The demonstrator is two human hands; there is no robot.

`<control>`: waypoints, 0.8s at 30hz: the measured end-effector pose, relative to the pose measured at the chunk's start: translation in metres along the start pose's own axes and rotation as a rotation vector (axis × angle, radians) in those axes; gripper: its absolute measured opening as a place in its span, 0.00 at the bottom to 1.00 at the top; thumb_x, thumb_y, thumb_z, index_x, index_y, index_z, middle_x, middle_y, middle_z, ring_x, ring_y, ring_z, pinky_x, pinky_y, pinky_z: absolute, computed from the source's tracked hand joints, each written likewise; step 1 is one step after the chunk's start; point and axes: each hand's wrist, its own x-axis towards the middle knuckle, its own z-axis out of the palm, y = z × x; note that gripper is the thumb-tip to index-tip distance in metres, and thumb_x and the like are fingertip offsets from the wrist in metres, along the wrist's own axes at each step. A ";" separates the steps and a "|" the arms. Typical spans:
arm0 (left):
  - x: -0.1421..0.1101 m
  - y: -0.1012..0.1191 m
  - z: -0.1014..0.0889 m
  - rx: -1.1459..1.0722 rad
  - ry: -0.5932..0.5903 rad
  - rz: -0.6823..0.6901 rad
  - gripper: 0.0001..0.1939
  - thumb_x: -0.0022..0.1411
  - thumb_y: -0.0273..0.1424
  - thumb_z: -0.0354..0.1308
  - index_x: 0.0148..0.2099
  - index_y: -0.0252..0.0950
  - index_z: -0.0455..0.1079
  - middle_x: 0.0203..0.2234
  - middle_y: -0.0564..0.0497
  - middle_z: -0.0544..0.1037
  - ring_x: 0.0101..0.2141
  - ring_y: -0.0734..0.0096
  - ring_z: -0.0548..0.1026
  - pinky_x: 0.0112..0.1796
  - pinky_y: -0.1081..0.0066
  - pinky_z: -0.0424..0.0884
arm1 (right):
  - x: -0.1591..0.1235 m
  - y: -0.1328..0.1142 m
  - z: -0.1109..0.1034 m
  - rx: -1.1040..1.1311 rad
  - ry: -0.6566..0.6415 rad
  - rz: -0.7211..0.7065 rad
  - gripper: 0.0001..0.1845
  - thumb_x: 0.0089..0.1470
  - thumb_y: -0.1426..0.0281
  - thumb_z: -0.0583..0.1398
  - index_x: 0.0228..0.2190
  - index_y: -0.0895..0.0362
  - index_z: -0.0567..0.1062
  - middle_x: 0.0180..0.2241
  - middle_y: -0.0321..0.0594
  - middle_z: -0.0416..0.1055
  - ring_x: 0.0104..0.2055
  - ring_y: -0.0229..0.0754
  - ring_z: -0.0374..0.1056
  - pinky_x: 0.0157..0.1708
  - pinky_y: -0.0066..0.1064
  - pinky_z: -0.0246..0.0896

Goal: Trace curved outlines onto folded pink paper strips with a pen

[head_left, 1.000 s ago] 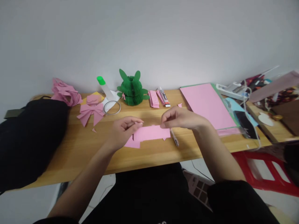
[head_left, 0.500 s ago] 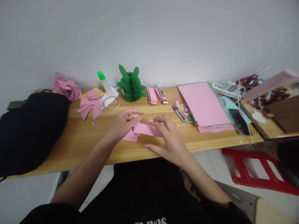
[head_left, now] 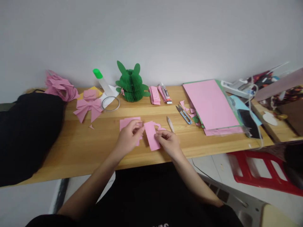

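My left hand (head_left: 129, 139) and my right hand (head_left: 167, 141) both pinch a folded pink paper piece (head_left: 151, 135) lying on the wooden table (head_left: 78, 151). The left fingers close on its upper left edge, the right fingers on its right side. Another flat pink paper piece (head_left: 127, 122) lies just behind my left hand. A white pen (head_left: 169, 123) rests right of the paper, and small blue scissors (head_left: 183, 114) lie beyond it.
At the back stand a green honeycomb paper figure (head_left: 130, 84), a green-capped glue bottle (head_left: 102, 82), a tape ring (head_left: 110, 103), a glue tube (head_left: 166, 93) and pink bows (head_left: 88, 107). Pink sheets (head_left: 209, 104) lie right, a black bag (head_left: 26, 132) left, a red stool (head_left: 262, 171) below right.
My right hand came down from above the paper strip to its right side. The long pink strip now shows as a shorter folded piece turned on end, and both hands moved nearer the table's front.
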 end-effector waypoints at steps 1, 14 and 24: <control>0.000 -0.004 0.003 0.004 -0.031 -0.013 0.15 0.58 0.33 0.60 0.48 0.37 0.69 0.29 0.52 0.80 0.30 0.67 0.80 0.34 0.68 0.75 | 0.002 0.003 0.001 -0.005 -0.001 0.012 0.15 0.46 0.57 0.60 0.28 0.56 0.79 0.21 0.38 0.74 0.22 0.41 0.67 0.24 0.33 0.65; 0.014 -0.012 0.016 0.264 -0.119 -0.002 0.21 0.63 0.23 0.55 0.58 0.37 0.61 0.30 0.53 0.81 0.29 0.68 0.79 0.36 0.67 0.75 | 0.044 -0.032 -0.017 -0.924 -0.037 0.041 0.04 0.58 0.71 0.62 0.35 0.57 0.78 0.39 0.50 0.78 0.39 0.51 0.76 0.34 0.36 0.65; 0.009 -0.012 0.008 0.658 -0.183 0.355 0.11 0.64 0.29 0.61 0.49 0.35 0.74 0.48 0.40 0.77 0.52 0.49 0.73 0.51 0.52 0.70 | 0.039 -0.028 -0.047 -0.166 -0.034 0.327 0.12 0.48 0.62 0.68 0.25 0.54 0.72 0.25 0.40 0.79 0.21 0.43 0.73 0.18 0.32 0.65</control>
